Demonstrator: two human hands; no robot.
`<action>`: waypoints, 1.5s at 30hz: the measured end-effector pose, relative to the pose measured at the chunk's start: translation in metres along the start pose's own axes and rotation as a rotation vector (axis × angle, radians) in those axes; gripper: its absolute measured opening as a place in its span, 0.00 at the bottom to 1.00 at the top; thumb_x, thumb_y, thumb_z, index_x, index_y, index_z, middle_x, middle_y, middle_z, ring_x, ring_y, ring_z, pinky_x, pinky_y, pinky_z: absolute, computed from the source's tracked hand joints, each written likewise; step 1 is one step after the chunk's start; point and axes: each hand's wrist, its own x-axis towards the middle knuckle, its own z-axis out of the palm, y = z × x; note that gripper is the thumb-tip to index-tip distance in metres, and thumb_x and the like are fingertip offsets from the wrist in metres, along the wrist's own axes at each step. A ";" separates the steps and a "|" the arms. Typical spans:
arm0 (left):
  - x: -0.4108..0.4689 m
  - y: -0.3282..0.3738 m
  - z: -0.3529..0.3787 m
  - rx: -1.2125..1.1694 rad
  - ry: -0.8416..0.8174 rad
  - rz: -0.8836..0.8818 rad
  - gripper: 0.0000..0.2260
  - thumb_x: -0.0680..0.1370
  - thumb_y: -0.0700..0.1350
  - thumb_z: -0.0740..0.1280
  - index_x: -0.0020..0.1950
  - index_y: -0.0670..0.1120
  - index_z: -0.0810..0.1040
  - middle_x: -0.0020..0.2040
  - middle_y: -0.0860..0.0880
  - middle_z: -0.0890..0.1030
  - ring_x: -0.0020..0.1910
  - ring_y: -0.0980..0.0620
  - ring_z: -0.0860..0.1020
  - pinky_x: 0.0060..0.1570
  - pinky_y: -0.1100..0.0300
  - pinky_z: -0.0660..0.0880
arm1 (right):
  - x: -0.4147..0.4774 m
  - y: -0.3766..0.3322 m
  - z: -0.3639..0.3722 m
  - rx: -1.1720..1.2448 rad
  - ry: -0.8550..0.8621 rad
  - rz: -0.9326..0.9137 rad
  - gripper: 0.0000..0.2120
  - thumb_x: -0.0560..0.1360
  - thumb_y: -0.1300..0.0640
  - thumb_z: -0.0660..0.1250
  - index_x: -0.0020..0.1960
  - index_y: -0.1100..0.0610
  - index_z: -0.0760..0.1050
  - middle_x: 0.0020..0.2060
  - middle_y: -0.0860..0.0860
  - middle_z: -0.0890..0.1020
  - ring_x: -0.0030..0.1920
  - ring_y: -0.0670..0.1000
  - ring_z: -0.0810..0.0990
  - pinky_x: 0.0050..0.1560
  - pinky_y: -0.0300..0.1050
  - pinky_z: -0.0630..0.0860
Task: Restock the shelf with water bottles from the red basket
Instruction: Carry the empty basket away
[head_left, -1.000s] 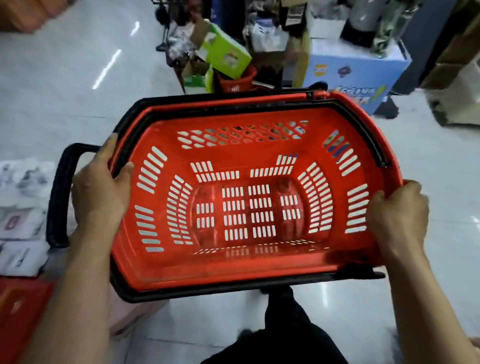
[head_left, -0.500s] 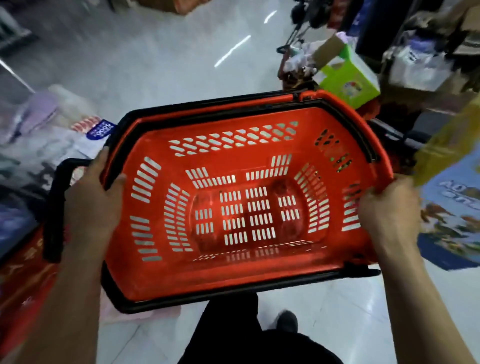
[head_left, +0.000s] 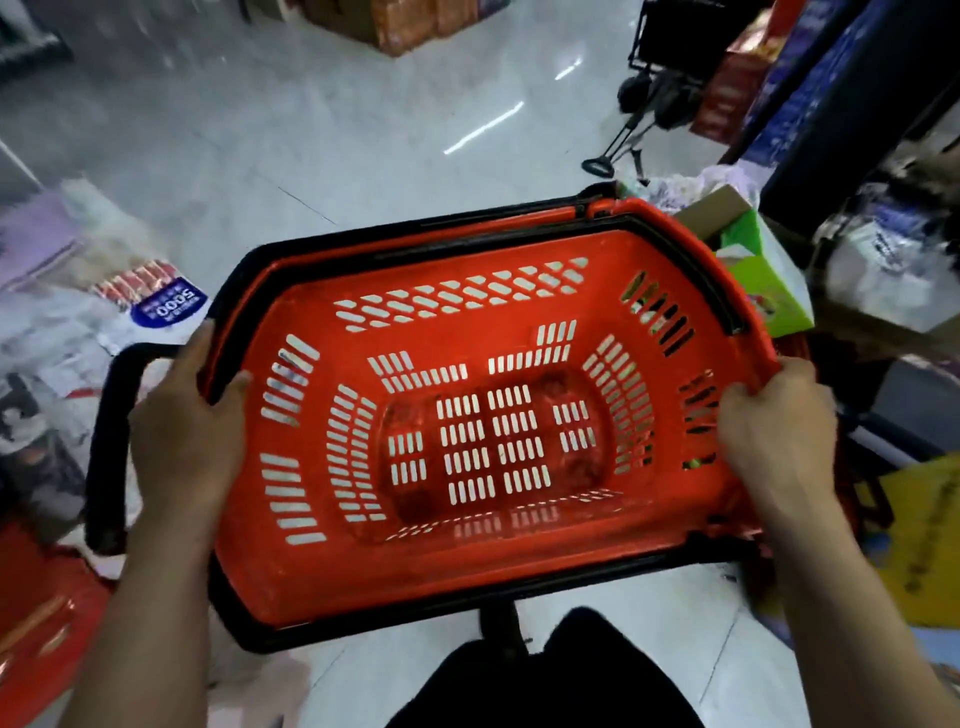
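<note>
Carrying: red basket (head_left: 467, 571) out front, empty, no water bottles in it.
Grip: left hand (head_left: 184, 431) and right hand (head_left: 774, 436) each wrapped round a side rim.
Changed: view's swung left, green box (head_left: 763, 270) slid right; guessing restock's done or a refill's due.

Fingertips of left hand (head_left: 184, 441) and right hand (head_left: 776, 441) tuck out of sight round the red basket (head_left: 415, 571) rim. Forearms (head_left: 140, 649) cropped by bottom edge, dark trousers (head_left: 545, 686) too. Packs (head_left: 57, 332) at left frame motion-blurred, print unreadable bar "5000". Boxed goods (head_left: 878, 270) at right equally smeared. Cartons (head_left: 410, 26) cropped at top, yellow sheet (head_left: 924, 545) cropped at right edge.
</note>
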 end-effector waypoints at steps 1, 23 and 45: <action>0.023 0.010 0.008 0.000 -0.008 0.007 0.25 0.79 0.47 0.67 0.76 0.52 0.67 0.67 0.36 0.76 0.65 0.36 0.74 0.66 0.45 0.69 | 0.018 -0.015 0.005 -0.007 0.015 0.007 0.24 0.71 0.57 0.59 0.63 0.69 0.69 0.59 0.72 0.75 0.59 0.70 0.75 0.61 0.58 0.71; 0.540 0.138 0.162 0.091 0.056 -0.089 0.25 0.79 0.47 0.67 0.76 0.54 0.67 0.65 0.34 0.76 0.62 0.33 0.75 0.64 0.42 0.71 | 0.402 -0.357 0.308 -0.004 -0.075 -0.009 0.18 0.74 0.65 0.58 0.63 0.69 0.69 0.61 0.71 0.74 0.60 0.69 0.74 0.60 0.58 0.71; 1.130 0.326 0.378 -0.015 -0.130 0.196 0.25 0.80 0.48 0.67 0.76 0.55 0.67 0.67 0.39 0.77 0.62 0.36 0.76 0.66 0.44 0.71 | 0.744 -0.655 0.566 0.062 0.129 0.290 0.20 0.73 0.62 0.58 0.65 0.65 0.69 0.60 0.65 0.76 0.58 0.67 0.75 0.57 0.56 0.72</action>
